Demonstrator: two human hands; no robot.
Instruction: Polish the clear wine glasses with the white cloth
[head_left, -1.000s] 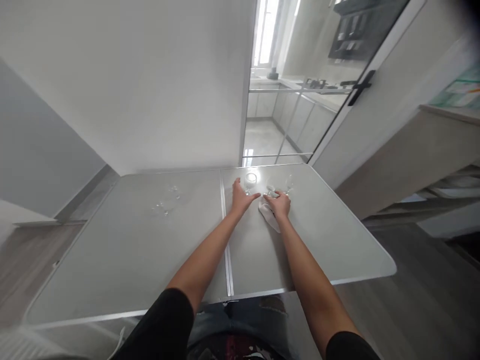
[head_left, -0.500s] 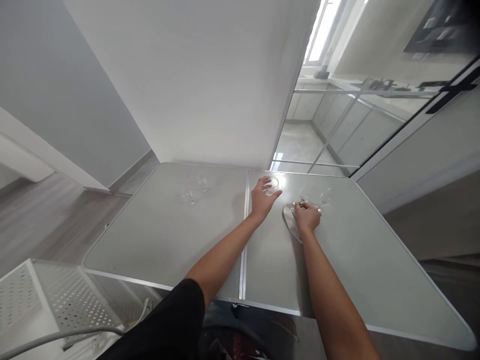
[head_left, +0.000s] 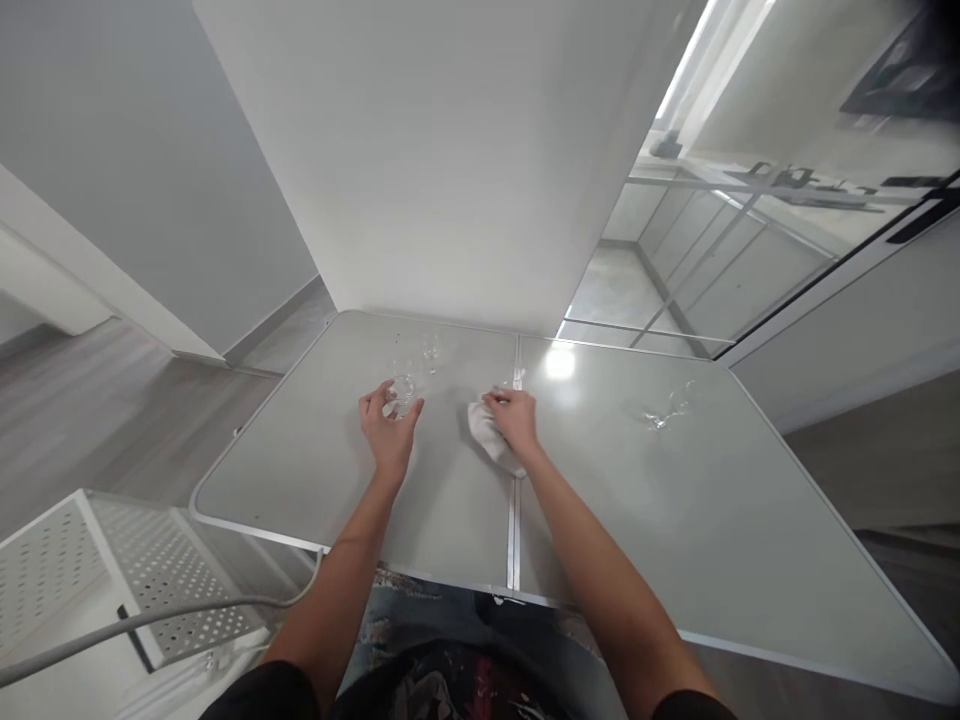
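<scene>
My left hand had its fingers clamped round a small clear glass near the far edge of the desk, my right hand gripped a white cloth at the centre seam, and I judged a set-down underway, needing a gentle release.

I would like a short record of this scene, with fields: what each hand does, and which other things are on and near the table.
left hand: curled around a small clear glass on the table
right hand: fingers curled over a white cloth, pressed to the table
table: grey, two halves joined by a metal seam
other glasses: clear, just beyond the left hand
far glasses: clear, on the right half, apart from both hands
white perforated rack: beside the table, lower left
</scene>
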